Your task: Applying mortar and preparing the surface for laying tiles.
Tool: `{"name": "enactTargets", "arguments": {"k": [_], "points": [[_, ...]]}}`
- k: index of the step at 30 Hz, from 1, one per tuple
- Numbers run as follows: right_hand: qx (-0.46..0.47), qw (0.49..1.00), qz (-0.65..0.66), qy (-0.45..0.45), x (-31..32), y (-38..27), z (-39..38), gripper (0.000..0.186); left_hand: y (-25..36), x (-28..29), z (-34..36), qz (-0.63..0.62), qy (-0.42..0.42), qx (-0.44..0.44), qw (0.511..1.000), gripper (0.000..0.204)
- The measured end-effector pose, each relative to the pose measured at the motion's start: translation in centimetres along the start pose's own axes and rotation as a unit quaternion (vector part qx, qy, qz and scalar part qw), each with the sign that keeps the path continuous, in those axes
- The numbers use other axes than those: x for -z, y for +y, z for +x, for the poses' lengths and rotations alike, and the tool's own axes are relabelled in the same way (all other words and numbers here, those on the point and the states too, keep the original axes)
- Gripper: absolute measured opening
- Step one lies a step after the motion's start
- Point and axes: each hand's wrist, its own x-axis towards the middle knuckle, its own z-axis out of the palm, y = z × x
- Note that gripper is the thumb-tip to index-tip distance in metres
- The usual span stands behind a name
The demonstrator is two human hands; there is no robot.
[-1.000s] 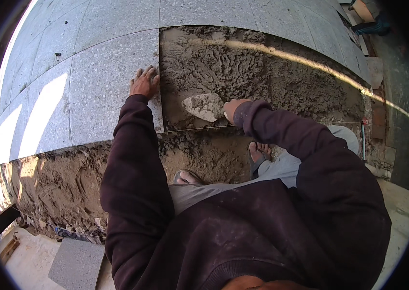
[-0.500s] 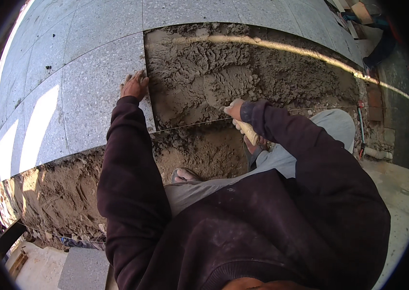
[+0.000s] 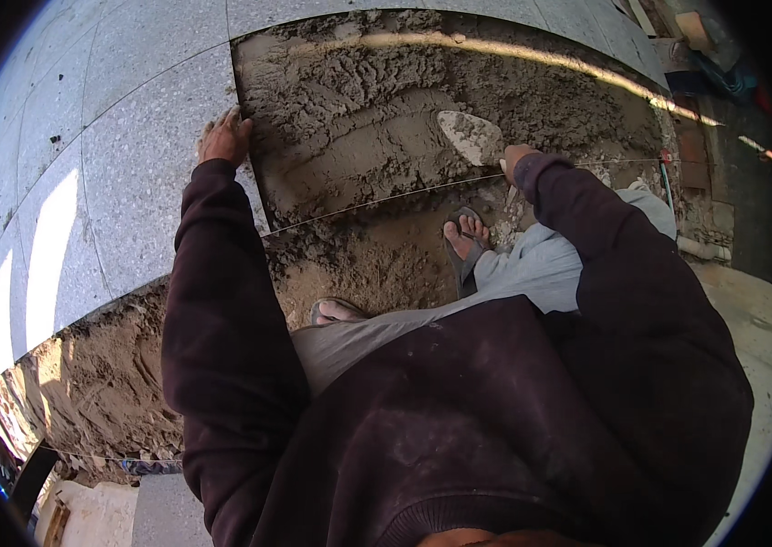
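Observation:
My right hand (image 3: 519, 157) grips a trowel (image 3: 471, 138) by its handle, which is mostly hidden under the hand and sleeve. The pointed, mortar-smeared blade hangs over the right part of a bed of wet grey-brown mortar (image 3: 358, 150). Its surface is ridged at the back and smoother near the left end. On the left, my left hand (image 3: 224, 139) rests with its fingers outstretched on a speckled grey tile (image 3: 162, 155), close to the edge that borders the mortar.
A taut string (image 3: 386, 195) crosses along the mortar's near side. My sandalled feet (image 3: 466, 239) stand on bare soil just in front of it. More laid tiles (image 3: 313, 11) border the mortar at the back. A pale pipe (image 3: 703, 249) and bricks lie at the right.
The trowel has swept to the right across the mortar, and its blade now shows flat. A smoothed streak lies behind it. My left hand stays on the tile edge; the whole view has shifted.

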Motion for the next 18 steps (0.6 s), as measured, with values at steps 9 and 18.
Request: {"name": "enactTargets", "arguments": {"k": [9,18], "points": [[0.135,0.82,0.531,-0.166,1.7,-1.3,-3.7,0.025,2.4,1.9,-2.4,0.022,-0.025,0.004,0.999,0.046],[0.281,0.59,0.7,-0.288,6.8,-21.2,-0.6,0.01,2.2,2.3,-2.2,0.037,-0.009,-0.014,0.999,0.043]]}}
